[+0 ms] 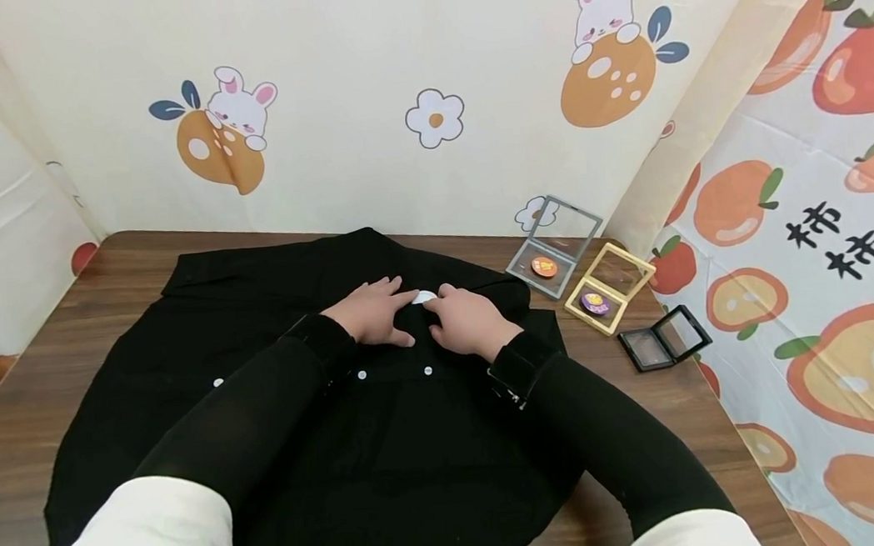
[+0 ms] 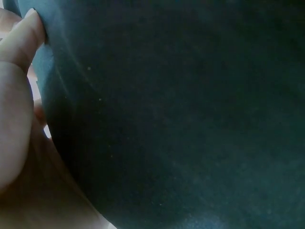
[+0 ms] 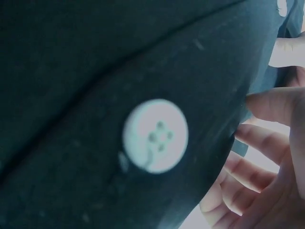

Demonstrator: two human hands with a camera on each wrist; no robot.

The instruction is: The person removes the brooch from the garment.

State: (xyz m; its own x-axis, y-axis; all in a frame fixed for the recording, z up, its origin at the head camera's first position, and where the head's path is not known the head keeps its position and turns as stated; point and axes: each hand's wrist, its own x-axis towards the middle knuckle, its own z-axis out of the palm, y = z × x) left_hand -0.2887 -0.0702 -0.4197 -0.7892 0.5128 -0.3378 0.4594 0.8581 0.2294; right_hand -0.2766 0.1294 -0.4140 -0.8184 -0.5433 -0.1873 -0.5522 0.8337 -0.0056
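A black buttoned garment (image 1: 389, 476) is spread over the table, its white buttons (image 1: 362, 375) running across the middle. On the upper cloth lies a small white piece (image 1: 423, 297), partly covered by fingers; its kind cannot be told. My left hand (image 1: 372, 312) rests spread on the fabric, with a fingertip at the piece's left edge. From the other side my right hand (image 1: 473, 321) touches the piece with its fingertips. In the right wrist view a white four-hole button (image 3: 155, 136) is close to the camera. Dark fabric (image 2: 181, 114) fills most of the left wrist view.
To the right of the garment stand a grey clear-lidded case (image 1: 518, 266) with an orange round badge (image 1: 544, 266), a gold case (image 1: 614, 320) with a purple round badge (image 1: 594, 302), and a black case (image 1: 648, 349), all with raised lids. Patterned curtains (image 1: 355, 161) border the wooden table (image 1: 687, 425).
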